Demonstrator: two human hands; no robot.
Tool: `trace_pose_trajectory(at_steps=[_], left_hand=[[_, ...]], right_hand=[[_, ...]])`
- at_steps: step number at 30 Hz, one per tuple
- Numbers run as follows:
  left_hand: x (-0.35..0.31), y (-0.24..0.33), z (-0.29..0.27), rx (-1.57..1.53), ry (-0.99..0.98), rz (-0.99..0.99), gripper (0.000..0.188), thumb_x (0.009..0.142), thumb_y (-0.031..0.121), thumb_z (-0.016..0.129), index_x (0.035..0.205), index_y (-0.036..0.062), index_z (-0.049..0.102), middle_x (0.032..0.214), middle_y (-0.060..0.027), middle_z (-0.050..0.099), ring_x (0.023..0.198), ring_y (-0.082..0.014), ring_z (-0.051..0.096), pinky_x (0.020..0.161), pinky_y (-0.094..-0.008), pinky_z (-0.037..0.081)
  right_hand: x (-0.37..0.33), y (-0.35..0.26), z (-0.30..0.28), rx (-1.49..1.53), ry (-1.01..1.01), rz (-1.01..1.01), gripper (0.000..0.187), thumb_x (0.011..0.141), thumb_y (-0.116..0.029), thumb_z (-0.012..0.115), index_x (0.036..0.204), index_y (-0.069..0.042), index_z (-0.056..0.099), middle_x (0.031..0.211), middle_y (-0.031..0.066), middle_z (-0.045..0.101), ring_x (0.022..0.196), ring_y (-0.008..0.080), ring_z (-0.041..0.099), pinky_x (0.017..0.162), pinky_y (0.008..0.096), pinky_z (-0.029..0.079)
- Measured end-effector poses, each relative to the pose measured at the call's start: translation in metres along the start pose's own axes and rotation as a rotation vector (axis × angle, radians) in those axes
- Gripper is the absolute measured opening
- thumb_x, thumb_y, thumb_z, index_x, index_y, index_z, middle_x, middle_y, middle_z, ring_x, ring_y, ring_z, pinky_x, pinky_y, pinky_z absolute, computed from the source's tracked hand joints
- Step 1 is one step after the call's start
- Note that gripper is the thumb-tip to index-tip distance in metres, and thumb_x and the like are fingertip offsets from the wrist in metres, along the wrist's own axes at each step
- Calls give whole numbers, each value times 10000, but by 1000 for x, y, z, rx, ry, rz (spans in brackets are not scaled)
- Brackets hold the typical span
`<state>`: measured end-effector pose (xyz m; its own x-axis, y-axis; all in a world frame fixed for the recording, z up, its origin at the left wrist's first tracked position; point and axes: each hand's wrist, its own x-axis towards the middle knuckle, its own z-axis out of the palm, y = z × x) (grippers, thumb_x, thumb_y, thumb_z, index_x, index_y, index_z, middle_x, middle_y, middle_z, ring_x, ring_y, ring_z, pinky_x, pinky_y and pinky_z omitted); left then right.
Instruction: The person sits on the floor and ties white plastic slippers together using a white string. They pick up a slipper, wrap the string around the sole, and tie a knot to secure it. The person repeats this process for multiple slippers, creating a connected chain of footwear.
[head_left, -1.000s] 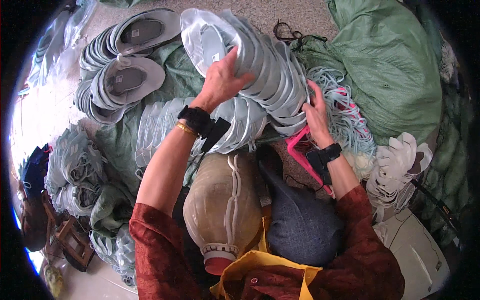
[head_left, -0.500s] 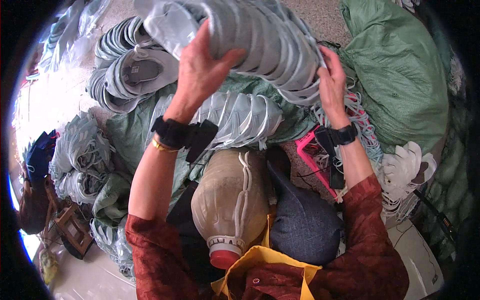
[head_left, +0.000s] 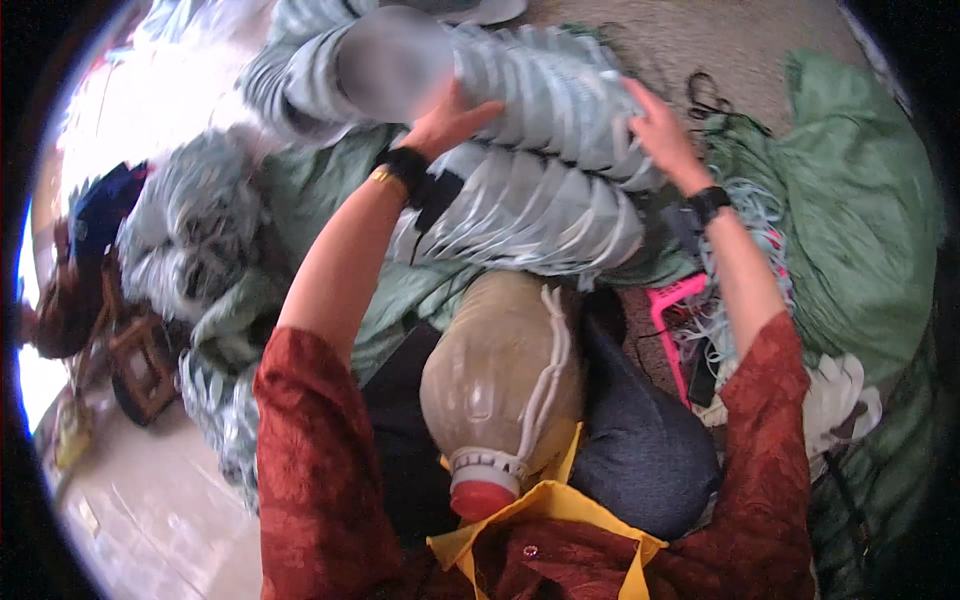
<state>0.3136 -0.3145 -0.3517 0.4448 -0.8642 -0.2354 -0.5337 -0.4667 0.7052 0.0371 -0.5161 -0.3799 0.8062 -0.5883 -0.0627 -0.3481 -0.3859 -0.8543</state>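
Observation:
A long stack of nested pale grey-blue shoe uppers [head_left: 545,95] lies crosswise in front of me, with its left end blurred. My left hand [head_left: 450,122] grips that end, thumb spread along the near side. At the other end my right hand [head_left: 662,135] presses its fingers against the last uppers. Right beside it, on the near side, a second stack of uppers [head_left: 530,215] rests on a green woven sack [head_left: 325,180]. Beyond my left hand more nested uppers [head_left: 290,80] are piled up.
A large plastic bottle [head_left: 500,370] with a red cap lies between my legs. To the right are a pink plastic frame [head_left: 665,310], loose laces [head_left: 745,215] and a full green sack [head_left: 850,220]. Bundled uppers [head_left: 190,220] and a wooden frame [head_left: 145,355] stand left.
Both hands have lowered the held stack from above the sack, setting it down against the far side of the second stack. The whole view has shifted a little.

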Motion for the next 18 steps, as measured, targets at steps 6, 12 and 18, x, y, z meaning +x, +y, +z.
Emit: trace_pose_trajectory(at_steps=[6,12,18], left_hand=[[-55,-7,-55,16,211,28,477,785,355,733,1015,6,503,876,-192,660,840,-377,658,752,-439,512],[-175,-50,-134,242,91,-285,272,854,269,674,850,12,586,750,-93,642,720,-164,627,670,-332,505],[-291,-145,-109,120,76,-534,258,823,242,700,818,1,608,714,-84,654,657,-166,624,625,-329,497]], right_hand=[[9,-1,-23,-22,-17,64,596,856,-257,541,1421,-84,472,1466,116,468,1356,244,420,1119,341,301],[-20,-10,-34,71,64,114,502,932,-195,606,1391,-30,489,1426,145,490,1333,235,439,1109,344,315],[-61,-6,-42,157,157,142,387,947,-81,595,1321,4,547,1327,114,578,1232,196,535,1058,316,386]])
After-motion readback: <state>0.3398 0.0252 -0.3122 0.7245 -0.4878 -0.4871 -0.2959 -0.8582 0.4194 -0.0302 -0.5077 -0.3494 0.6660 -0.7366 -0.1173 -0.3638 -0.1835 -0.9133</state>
